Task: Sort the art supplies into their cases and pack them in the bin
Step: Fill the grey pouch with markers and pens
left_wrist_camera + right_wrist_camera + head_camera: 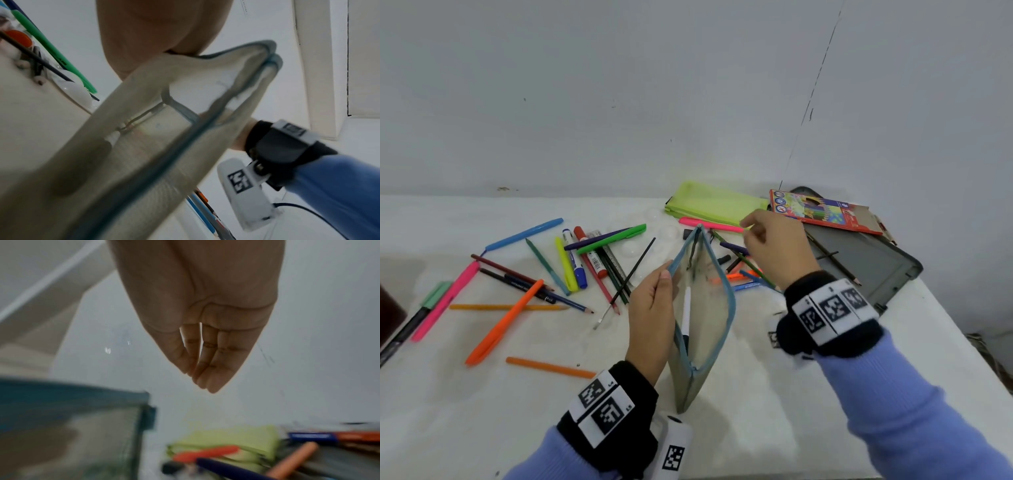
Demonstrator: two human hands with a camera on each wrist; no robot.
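Observation:
A see-through mesh pouch (705,308) with blue trim stands on the white table (482,411), its mouth spread wide. A white pen (686,313) lies inside it. My left hand (666,274) grips the pouch's left rim; up close in the left wrist view the pouch (144,138) fills the frame under that hand (164,32). My right hand (753,233) hovers just right of the pouch's far end, above a small heap of pens (743,270). In the right wrist view its fingers (207,369) are straight, pressed together and hold nothing.
Several pens, pencils and markers (571,267) are scattered left of the pouch. A lime-green pouch (709,202) and a pink highlighter (709,224) lie at the back. A coloured-pencil box (822,210) rests on a grey bin (866,263) at the right, near the table's edge.

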